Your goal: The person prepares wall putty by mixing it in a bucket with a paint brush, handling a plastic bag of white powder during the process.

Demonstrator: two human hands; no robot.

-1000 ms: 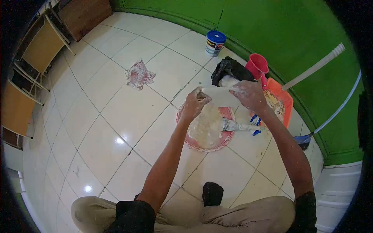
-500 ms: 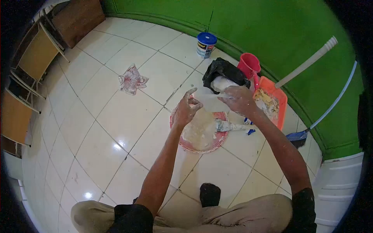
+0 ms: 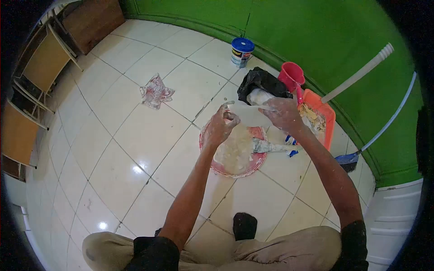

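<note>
1. While the thin white sheet [image 3: 247, 114] spans the gap between both hands, above the far part of the round pink tray [image 3: 258, 161], a slack hold could drop it into the whitish paste [image 3: 233, 156].
2. Right hand [image 3: 285, 116]: thumb and fingers pinching the sheet's right edge. Likely fault: tearing or creasing, should it pull too hard.
3. Left hand [image 3: 219, 129]: curled at the sheet's left edge, thumb and forefinger apparently parted; whether it grips cannot be told. Likely fault: a loose edge, sagging toward the tray.
4. Paste-caked tool [image 3: 269, 147], brush or scraper: head on the tray's right side, handle reaching right, below the right forearm. A low sweep could knock it and flick paste onto the tiles.
5. Black plastic bag [image 3: 261, 80], open, white contents showing: just beyond the right hand. A far reach could snag or tip it.
6. Orange dustpan [image 3: 331, 128], holding scraps: right of the right hand. A sideways bump could scatter debris.
</note>
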